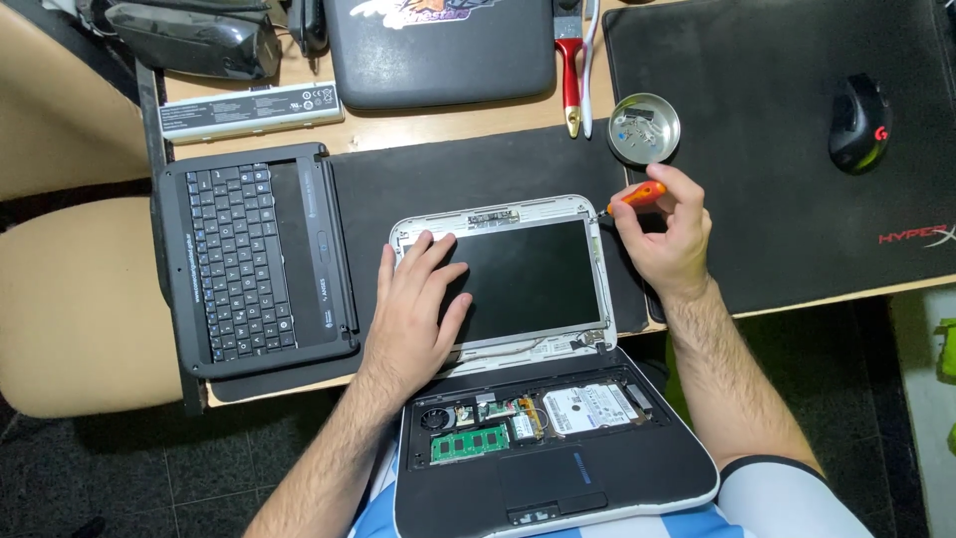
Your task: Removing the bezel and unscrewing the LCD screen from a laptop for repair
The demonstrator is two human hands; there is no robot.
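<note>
1. A detached keyboard panel [257, 261] lies at the desk's left edge, its left side overhanging the edge above a tan seat [70, 299].
2. Behind the keyboard panel sits a long grey battery [251, 112] with a white label strip along its top face.
3. The left hand [413, 304] lies open and flat, palm down, on the left part of the dark screen [533, 274], fingers spread toward the upper left corner.
4. The screen belongs to a small opened laptop [558, 468]; its base rests off the desk's near edge on the person's lap, circuit board, green memory stick and silver drive exposed.
5. The right hand [669, 234] is closed around an orange screwdriver [637, 195], whose tip meets the screen frame's upper right corner.
6. Just behind the right hand stands a round metal dish [644, 130] holding screws.
7. A wide black mat [777, 159] offers open room right of the hand; a black mouse [858, 122] sits far right.
</note>
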